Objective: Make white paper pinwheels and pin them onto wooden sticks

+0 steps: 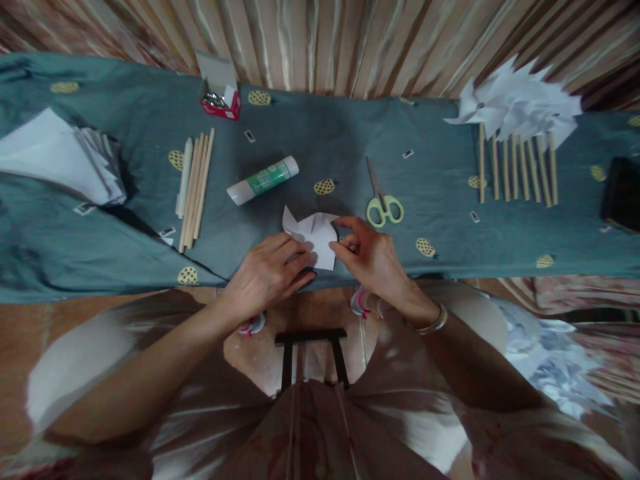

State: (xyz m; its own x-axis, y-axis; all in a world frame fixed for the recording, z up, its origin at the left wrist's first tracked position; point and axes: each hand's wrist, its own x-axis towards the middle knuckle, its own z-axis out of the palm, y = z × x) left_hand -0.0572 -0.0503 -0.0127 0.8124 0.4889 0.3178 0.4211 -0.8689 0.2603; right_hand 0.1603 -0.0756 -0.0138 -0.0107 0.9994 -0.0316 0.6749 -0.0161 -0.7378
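A white paper pinwheel [323,241], partly folded, lies at the table's front edge with one pointed blade standing up at its left. My left hand [273,270] presses and holds its lower left side, the thumb hidden. On the right, my right hand [373,257] grips the pinwheel's edge, index finger at the upper corner and thumb just below. Behind the paper lies a glue stick [263,180] with a green label. Scissors [383,200] with light green handles rest to the right, blades pointing away from me.
Wooden sticks [197,190] and a pale pen-like stick lie at left, near a stack of white paper [60,160]. A small red box [220,100] holds metal pieces. Finished pinwheels [520,103] on sticks lie far right, beside a dark object [623,193]. A curtain [320,40] hangs behind.
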